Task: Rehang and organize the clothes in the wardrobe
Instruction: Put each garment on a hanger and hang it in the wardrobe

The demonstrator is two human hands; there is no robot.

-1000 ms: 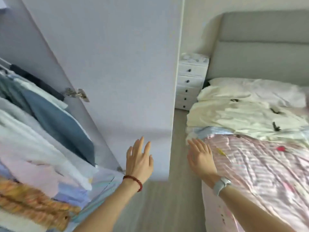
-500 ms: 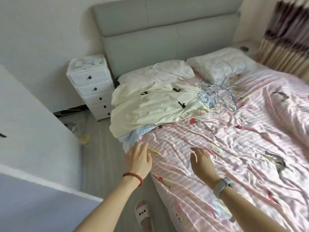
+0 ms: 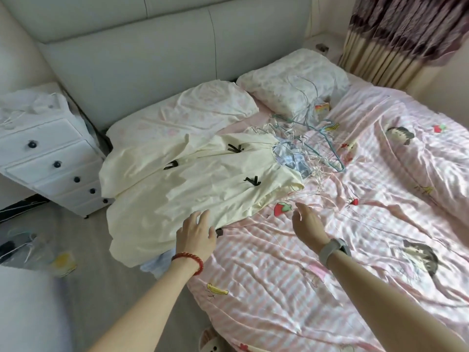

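A pale yellow garment with small black bows [image 3: 193,189] lies spread on the left side of the bed, over a light blue garment [image 3: 154,266] that peeks out below it. A tangle of thin wire hangers [image 3: 312,146] lies past its collar, near the pillows. My left hand [image 3: 196,236], with a red bead bracelet, hovers open at the yellow garment's lower edge. My right hand [image 3: 307,224], a grey watch on its wrist, is open above the pink striped bedspread [image 3: 330,275], just right of the garment. Neither hand holds anything.
A white drawer unit [image 3: 48,158] stands left of the bed by the grey headboard [image 3: 157,52]. Two pillows [image 3: 210,107] lie at the bed's head. A curtain [image 3: 396,39] hangs at the right. Clutter lies on the floor [image 3: 38,250] at left, and a slipper [image 3: 210,342] below.
My view swung from the wardrobe and its door to the bed. Both open hands have come forward toward the yellow garment.
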